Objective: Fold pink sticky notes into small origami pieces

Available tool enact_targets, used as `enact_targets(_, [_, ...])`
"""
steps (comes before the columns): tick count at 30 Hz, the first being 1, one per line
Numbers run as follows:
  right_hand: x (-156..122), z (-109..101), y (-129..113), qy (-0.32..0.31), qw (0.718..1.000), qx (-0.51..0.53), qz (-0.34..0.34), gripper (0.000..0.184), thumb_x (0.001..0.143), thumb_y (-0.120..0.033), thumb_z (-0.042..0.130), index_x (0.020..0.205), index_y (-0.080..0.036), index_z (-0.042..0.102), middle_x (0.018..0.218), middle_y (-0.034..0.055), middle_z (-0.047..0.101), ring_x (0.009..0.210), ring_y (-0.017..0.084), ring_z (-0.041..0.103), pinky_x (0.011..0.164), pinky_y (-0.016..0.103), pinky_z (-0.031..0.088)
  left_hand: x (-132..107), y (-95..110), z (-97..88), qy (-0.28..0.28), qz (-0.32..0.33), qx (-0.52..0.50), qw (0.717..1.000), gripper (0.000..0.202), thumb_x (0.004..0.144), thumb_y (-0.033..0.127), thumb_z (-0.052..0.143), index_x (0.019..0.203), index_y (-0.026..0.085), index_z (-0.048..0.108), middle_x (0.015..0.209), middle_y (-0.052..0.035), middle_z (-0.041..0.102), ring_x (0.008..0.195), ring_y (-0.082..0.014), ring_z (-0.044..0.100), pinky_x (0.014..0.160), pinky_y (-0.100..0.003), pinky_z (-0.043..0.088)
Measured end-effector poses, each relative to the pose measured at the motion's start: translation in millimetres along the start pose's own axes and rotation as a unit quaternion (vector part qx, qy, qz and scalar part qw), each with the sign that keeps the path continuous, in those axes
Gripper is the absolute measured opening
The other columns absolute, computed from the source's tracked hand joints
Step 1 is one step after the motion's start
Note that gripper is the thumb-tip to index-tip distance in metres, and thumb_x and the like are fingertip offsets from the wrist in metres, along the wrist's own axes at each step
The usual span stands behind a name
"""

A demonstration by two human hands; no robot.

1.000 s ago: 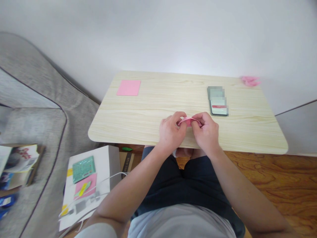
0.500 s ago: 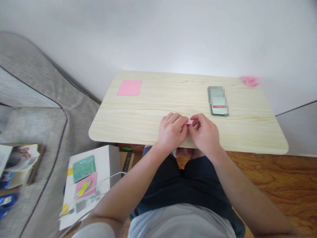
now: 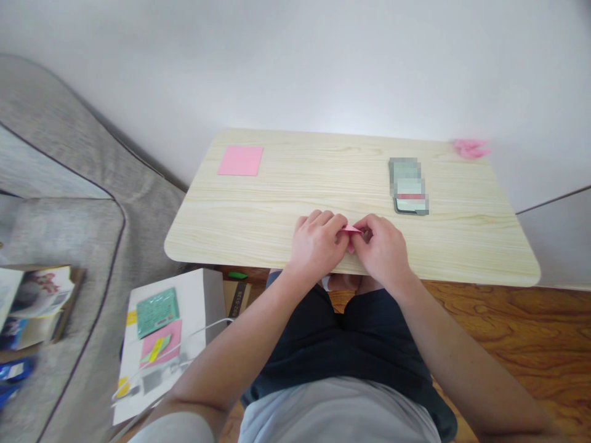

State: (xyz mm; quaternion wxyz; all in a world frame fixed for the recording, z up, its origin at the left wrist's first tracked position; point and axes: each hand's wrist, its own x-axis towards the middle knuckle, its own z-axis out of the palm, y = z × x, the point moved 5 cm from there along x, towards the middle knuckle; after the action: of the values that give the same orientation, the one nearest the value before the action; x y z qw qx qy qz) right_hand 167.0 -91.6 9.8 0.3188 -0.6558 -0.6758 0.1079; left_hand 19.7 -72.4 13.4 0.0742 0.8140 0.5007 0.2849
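Between my hands, over the front part of the table [image 3: 277, 203], is a small folded piece of pink paper [image 3: 351, 228]. My left hand [image 3: 319, 243] pinches its left side, and my right hand [image 3: 382, 246] pinches its right side, with the fingers of both hands closed. Most of the paper is covered by my fingers, so its full shape is hidden. A flat pink paper square [image 3: 241, 160] lies at the back left of the table. To the back right, several folded pink paper pieces [image 3: 471, 148] sit in a small heap at the corner.
A phone [image 3: 409, 186], its screen partly blurred, lies on the table beyond my right hand. Left of the table, a white box [image 3: 194, 314] carries a green packet [image 3: 157, 312], pink paper and a white cable. A grey sofa [image 3: 69, 246] stands at far left.
My hands have shifted slightly, and more of the pink paper shows between my fingertips, as a small pointed shape. Both hands still grip it.
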Motion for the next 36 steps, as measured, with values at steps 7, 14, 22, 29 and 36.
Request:
enact_targets(7, [-3.0, 1.8, -1.0, 0.009, 1.0, 0.004, -0.001, 0.008, 0.087, -0.029, 0.067, 0.084, -0.024, 0.062, 0.078, 0.0022, 0.067, 0.077, 0.022, 0.061, 0.072, 0.036, 0.042, 0.5, -0.3, -1.1, 0.008, -0.03, 0.0, 1.0, 0.007, 0.087, 0.02, 0.065, 0.091, 0.025, 0.067, 0.093, -0.0039, 0.072, 0.1, -0.0256, 0.061, 0.086, -0.042, 0.041])
enact_targets(14, [-5.3, -1.2, 4.2, 0.017, 0.998, 0.049, 0.028, 0.005, 0.088, -0.027, 0.065, 0.084, -0.024, 0.065, 0.075, 0.0015, 0.069, 0.072, 0.02, 0.062, 0.068, 0.033, 0.044, 0.2, 0.3, -3.0, 0.017, -0.011, -0.024, 0.999, 0.008, 0.092, 0.022, 0.063, 0.093, 0.024, 0.071, 0.092, -0.0036, 0.075, 0.1, -0.0245, 0.062, 0.087, -0.04, 0.041])
enact_targets(22, [-7.6, 0.8, 7.3, 0.023, 0.993, 0.093, 0.067, 0.003, 0.086, -0.027, 0.066, 0.083, -0.025, 0.066, 0.075, 0.0009, 0.073, 0.071, 0.021, 0.067, 0.068, 0.034, 0.048, -1.8, -0.1, -2.7, 0.037, -0.041, -0.041, 0.998, 0.009, 0.092, 0.02, 0.063, 0.092, 0.026, 0.07, 0.084, -0.0011, 0.075, 0.09, -0.0221, 0.066, 0.086, -0.039, 0.042])
enact_targets(29, [-9.2, -2.1, 1.3, 0.018, 0.988, 0.13, 0.08, 0.007, 0.089, -0.03, 0.064, 0.094, -0.026, 0.067, 0.077, 0.0003, 0.076, 0.066, 0.02, 0.068, 0.066, 0.033, 0.048, 1.0, -0.4, -3.7, 0.026, -0.039, -0.089, 0.995, 0.007, 0.089, 0.021, 0.065, 0.088, 0.025, 0.071, 0.083, -0.0015, 0.075, 0.09, -0.0216, 0.066, 0.088, -0.038, 0.045])
enact_targets(36, [-8.8, -5.6, 0.7, 0.025, 0.979, 0.175, 0.105, 0.004, 0.088, -0.025, 0.063, 0.086, -0.024, 0.066, 0.072, -0.0009, 0.075, 0.061, 0.017, 0.067, 0.062, 0.031, 0.048, -0.2, 1.4, -6.1, 0.026, -0.055, -0.108, 0.992, 0.01, 0.091, 0.021, 0.061, 0.095, 0.024, 0.069, 0.082, -0.001, 0.072, 0.086, -0.0189, 0.066, 0.087, -0.036, 0.046])
